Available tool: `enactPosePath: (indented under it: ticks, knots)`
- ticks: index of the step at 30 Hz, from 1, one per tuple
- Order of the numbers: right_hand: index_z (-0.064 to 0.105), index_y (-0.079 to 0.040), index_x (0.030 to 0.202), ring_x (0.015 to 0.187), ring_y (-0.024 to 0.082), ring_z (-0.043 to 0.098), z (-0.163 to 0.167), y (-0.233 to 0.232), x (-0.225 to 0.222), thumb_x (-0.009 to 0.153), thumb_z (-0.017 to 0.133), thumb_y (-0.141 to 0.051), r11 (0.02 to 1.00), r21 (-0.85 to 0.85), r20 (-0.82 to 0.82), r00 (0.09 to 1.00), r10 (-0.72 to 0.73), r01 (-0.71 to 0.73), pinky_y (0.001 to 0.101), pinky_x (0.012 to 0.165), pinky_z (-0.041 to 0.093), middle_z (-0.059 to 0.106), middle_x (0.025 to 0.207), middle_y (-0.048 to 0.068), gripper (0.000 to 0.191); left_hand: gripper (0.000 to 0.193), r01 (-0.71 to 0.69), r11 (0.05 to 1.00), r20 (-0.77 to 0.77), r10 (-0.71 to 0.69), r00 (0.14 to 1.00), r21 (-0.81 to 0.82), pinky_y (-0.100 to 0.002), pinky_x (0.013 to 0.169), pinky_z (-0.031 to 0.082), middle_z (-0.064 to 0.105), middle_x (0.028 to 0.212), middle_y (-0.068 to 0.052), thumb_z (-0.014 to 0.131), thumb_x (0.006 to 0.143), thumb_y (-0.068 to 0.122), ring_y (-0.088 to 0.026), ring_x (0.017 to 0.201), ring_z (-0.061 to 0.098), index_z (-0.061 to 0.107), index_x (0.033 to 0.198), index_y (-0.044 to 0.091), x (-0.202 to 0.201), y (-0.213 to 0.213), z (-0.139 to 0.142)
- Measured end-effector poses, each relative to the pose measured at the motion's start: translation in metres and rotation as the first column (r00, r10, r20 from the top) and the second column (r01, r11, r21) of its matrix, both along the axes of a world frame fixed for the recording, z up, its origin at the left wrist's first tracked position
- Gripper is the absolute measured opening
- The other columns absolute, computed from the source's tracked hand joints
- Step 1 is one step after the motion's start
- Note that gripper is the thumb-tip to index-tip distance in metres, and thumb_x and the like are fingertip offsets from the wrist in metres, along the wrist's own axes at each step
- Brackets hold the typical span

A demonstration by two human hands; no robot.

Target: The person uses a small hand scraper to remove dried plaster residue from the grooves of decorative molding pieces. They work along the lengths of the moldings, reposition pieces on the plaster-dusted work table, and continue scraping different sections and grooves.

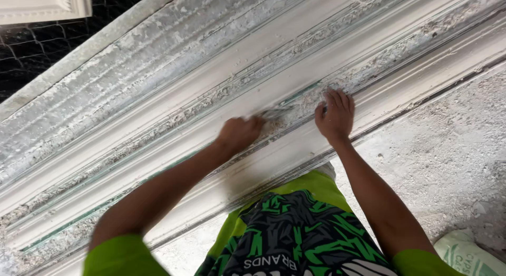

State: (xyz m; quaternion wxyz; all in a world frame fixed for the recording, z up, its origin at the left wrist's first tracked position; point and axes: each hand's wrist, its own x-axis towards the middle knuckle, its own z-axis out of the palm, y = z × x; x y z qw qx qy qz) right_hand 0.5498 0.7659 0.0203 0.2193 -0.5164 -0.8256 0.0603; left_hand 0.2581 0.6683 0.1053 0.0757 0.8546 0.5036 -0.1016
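Note:
A long white plaster moulding [158, 102] with ridges and grooves runs diagonally across the view, crusted with rough plaster. My left hand [238, 133] is closed on a thin metal scraping tool [274, 113] whose blade lies in a groove of the moulding. My right hand [335, 115] rests just to the right of the blade, fingers spread flat on the plaster-covered ridge. Both forearms reach up from my green sleeves.
A dusty grey concrete floor [448, 144] lies to the right of the moulding. A pale green printed sack [466, 255] sits at the bottom right corner. Dark netting [31, 49] and a white framed panel [42, 4] show at the top left.

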Motion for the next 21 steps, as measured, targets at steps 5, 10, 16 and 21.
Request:
enactPosePath:
  ticks: [5, 10, 16, 21]
  knots:
    - [0.061, -0.003, 0.104, 0.123, 0.036, 0.053, -0.003, 0.002, 0.005, 0.097, 0.059, -0.02, 0.999, -0.036, -0.162, 0.987, 0.018, -0.024, 0.0544, 0.11, 0.035, 0.063, 0.114, 0.018, 0.018, 0.042, -0.085, 0.966, 0.022, 0.093, 0.995, -0.245, -0.033, 0.034, 0.051, 0.07, 0.094, -0.019, 0.05, 0.105, 0.006, -0.02, 0.051, 0.066, 0.048, 0.147, 0.004, 0.06, 0.057, 0.009]
    - [0.061, -0.006, 0.099, 0.109, 0.036, 0.053, -0.009, 0.002, 0.016, 0.093, 0.062, -0.018, 0.986, -0.075, -0.251, 0.96, 0.125, -0.148, 0.0547, 0.1, 0.036, 0.06, 0.103, 0.015, 0.013, 0.015, -0.126, 0.99, 0.14, 0.134, 0.981, -0.062, -0.043, 0.064, 0.063, 0.075, 0.096, -0.012, 0.064, 0.097, 0.018, -0.029, 0.083, 0.077, 0.071, 0.103, 0.006, 0.203, 0.216, 0.003]
    - [0.059, -0.007, 0.103, 0.116, 0.035, 0.054, -0.022, 0.062, 0.096, 0.093, 0.063, -0.016, 0.913, -0.041, -0.375, 0.853, 0.363, -0.406, 0.0537, 0.106, 0.036, 0.06, 0.11, 0.014, 0.014, 0.032, -0.212, 0.968, 0.084, 0.224, 0.971, -0.132, -0.036, 0.045, 0.06, 0.07, 0.12, -0.013, 0.047, 0.106, 0.026, -0.019, 0.057, 0.069, 0.059, 0.135, 0.019, 0.161, 0.189, -0.013]
    - [0.059, -0.004, 0.12, 0.133, 0.041, 0.05, -0.023, 0.176, 0.175, 0.097, 0.061, -0.019, 0.917, 0.073, -0.078, 0.914, 0.398, -0.393, 0.0581, 0.115, 0.034, 0.057, 0.132, 0.021, 0.027, 0.051, -0.449, 0.882, 0.348, 0.47, 0.811, -0.145, -0.027, 0.043, 0.058, 0.072, 0.121, -0.011, 0.053, 0.105, 0.028, -0.016, 0.058, 0.066, 0.043, 0.155, 0.03, 0.074, 0.012, -0.025]
